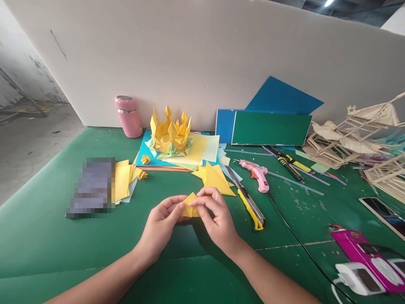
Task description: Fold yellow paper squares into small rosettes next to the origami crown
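Between both hands, just above the green table, is a small piece of folded yellow paper (190,206) with a pointed top. My left hand (163,221) pinches its left side between thumb and fingers. On the right side, my right hand (218,219) holds it with thumb and fingertips. Beyond the hands lie several yellow paper triangles (217,179), overlapping. Farther back, a folded yellow paper crown (171,137) with light green pieces around its base stands on stacked paper sheets (209,147). A small yellow paper rose (145,159) sits in front of the crown.
Right of my hands lie a yellow utility knife (251,207) and a pink glue gun (257,174) with a black cord. A magenta power strip (363,253), phone (384,214) and wooden stick models (344,131) are farther right. A pink thermos (129,118) stands at back left.
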`<state>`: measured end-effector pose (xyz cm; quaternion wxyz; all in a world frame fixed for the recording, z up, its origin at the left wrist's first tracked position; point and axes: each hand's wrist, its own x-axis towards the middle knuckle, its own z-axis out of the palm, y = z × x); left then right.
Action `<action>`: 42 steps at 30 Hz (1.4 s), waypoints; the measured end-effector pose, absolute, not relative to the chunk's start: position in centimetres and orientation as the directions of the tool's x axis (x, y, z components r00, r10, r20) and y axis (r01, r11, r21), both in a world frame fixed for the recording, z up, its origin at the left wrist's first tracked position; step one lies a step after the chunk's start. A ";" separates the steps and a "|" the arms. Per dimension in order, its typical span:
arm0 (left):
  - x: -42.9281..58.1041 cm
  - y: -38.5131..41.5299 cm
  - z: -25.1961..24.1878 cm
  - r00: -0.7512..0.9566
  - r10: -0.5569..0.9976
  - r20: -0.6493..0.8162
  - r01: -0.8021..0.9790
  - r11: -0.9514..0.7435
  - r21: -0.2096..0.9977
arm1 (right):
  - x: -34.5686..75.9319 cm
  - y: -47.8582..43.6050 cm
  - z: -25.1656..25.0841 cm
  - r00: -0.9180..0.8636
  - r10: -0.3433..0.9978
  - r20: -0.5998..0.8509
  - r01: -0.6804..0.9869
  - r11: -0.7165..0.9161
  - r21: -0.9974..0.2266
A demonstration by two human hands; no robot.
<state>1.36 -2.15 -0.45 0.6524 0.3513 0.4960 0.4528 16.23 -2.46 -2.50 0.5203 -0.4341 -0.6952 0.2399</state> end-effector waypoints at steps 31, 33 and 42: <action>1.6 -2.6 -0.6 0.181 0.966 -0.186 -0.085 0.204 0.975 | 16.4 -2.4 -2.2 -0.116 0.872 0.475 0.455 0.472 -0.755; 1.6 -2.6 -0.5 0.176 0.966 -0.190 -0.088 0.207 0.974 | 16.3 -2.4 -2.2 -0.109 0.875 0.471 0.460 0.465 -0.757; 1.6 -2.7 -0.6 0.191 0.951 -0.244 -0.135 0.271 0.953 | 16.2 -2.5 -2.2 -0.091 0.878 0.469 0.458 0.455 -0.764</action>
